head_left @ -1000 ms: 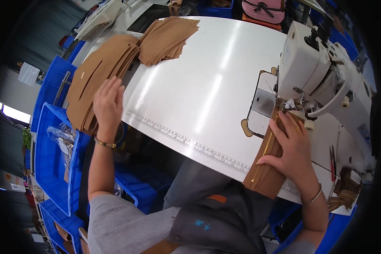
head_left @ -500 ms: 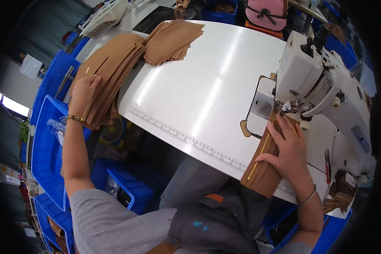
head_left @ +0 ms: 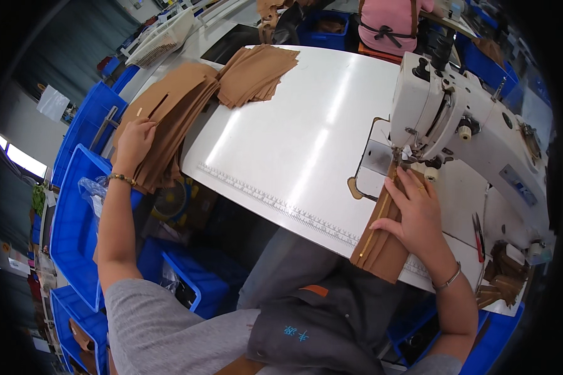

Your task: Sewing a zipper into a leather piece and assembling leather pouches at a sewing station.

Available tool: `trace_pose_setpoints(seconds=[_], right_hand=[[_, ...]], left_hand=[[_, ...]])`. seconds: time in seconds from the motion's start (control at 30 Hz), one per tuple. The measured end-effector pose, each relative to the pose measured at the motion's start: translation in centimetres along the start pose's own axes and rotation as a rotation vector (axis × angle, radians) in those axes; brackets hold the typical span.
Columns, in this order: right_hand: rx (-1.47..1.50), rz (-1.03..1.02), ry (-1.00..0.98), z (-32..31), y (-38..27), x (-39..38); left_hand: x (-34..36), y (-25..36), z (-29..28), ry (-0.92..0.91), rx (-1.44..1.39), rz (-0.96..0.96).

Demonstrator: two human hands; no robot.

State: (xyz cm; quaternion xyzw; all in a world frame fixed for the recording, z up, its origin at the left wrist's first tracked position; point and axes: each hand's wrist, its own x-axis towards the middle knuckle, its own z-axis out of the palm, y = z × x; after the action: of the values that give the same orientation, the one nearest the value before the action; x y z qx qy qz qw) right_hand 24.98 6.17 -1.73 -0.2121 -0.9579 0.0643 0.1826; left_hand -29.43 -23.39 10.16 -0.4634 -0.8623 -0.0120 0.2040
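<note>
My left hand (head_left: 134, 144) is closed at the near left part of a stack of large brown cut pieces (head_left: 173, 105), its fingertips pinched on the upper piece, which has a slot. A smaller fanned stack of brown pieces (head_left: 258, 75) lies beside it. My right hand (head_left: 413, 212) lies open with fingers spread on a long brown strip (head_left: 381, 265) with a yellow zipper, pressing it to the white table (head_left: 294, 156). The strip's far end is under the needle area of a white sewing machine (head_left: 488, 140), where the presser foot is hard to make out.
Blue bins (head_left: 75, 234) line the left side and sit under the table. Red-handled scissors (head_left: 479, 240) and brown scraps (head_left: 503, 281) lie at the right. A co-worker in pink (head_left: 388, 31) sits beyond the table. A white basket (head_left: 156, 44) stands at the back left.
My left hand has moved left onto the large stack and its fingers have closed on it. The right hand stays on the strip. The view has shifted slightly.
</note>
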Motion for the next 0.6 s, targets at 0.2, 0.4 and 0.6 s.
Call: trace_pose_setpoints(seconds=[0.2, 0.4, 0.6], right_hand=[[-0.016, -0.008, -0.004, -0.1, -0.1, 0.0], [-0.058, 0.014, -0.033, -0.1, 0.0, 0.0], [-0.055, -0.008, -0.002, -0.1, 0.1, 0.0]], left_hand=[[2.7, 0.9, -3.8, 0.119, 0.311, -0.171], [4.8, 10.3, -10.2, 0.092, -0.076, -0.07], [-2.8, 26.7, -8.8, -0.641, -0.852, 0.403]])
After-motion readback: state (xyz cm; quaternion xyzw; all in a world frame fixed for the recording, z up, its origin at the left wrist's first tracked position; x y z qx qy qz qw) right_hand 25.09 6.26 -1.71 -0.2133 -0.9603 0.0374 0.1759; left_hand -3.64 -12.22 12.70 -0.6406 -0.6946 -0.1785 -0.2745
